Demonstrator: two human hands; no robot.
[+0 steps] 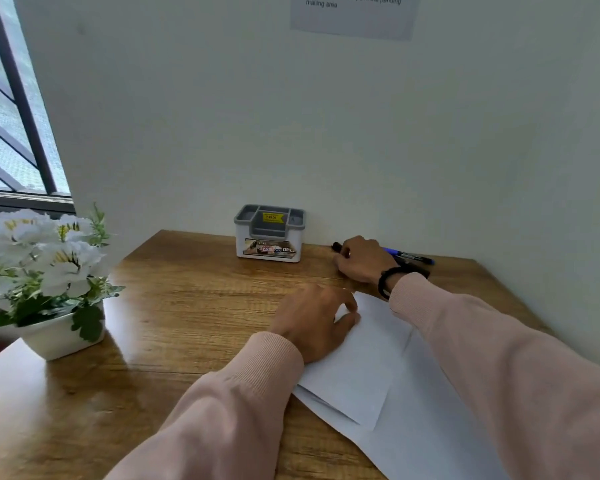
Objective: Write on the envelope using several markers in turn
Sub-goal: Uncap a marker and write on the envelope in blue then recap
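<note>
I take the desk organiser (pixel 269 233) at the back of the wooden desk (pixel 174 306), against the wall, as my landmark. My right hand (pixel 362 259) is just to the right of the organiser, near the wall, with its fingers curled around a black marker (pixel 336 247); only the dark end of this marker comes out on the side of the organiser. Behind this hand, further right from the organiser, lies a blue marker (pixel 409 255) on the desk, and there may be one more dark marker beside it, but I cannot tell clearly. The white envelope (pixel 357 362) lies in front of the organiser and a little to the right, nearer to me, on top of a bigger white sheet (pixel 426 424). My left hand (pixel 317 322) rests on the far left corner of the envelope; its fingers are bent and close together, the tips touching the paper. Far to the left of the organiser stands a white pot with white flowers (pixel 45 268).
</note>
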